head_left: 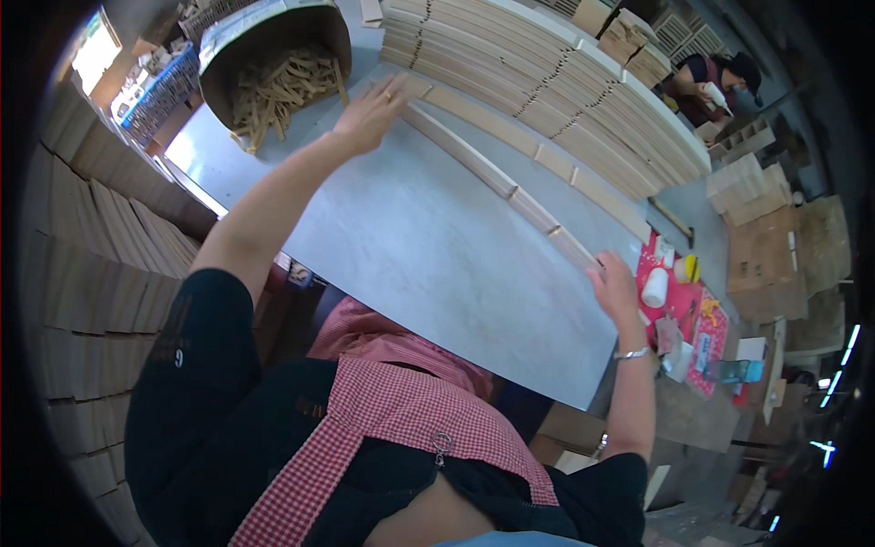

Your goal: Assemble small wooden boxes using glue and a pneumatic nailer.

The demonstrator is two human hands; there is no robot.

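Note:
A long, narrow notched wooden strip [474, 166] stretches between my two hands, slanting over the grey tabletop from far left to near right. My left hand [372, 117], with a ring on it, is closed at the far end; its fingertips are a little blurred. At the near end, my right hand [615, 287] pinches the strip between thumb and fingers, a bracelet on the wrist. Just beyond lies a second pale wooden strip [497, 128], flat on the table and roughly parallel to the first.
A large bin [211, 87] of wood offcuts [284, 96] lies tipped at the far left. Stacked notched boards [547, 87] line the back. At right are a hammer [673, 221], a white bottle [655, 287] and a pink mat [679, 305]. Another person [706, 91] works at far right.

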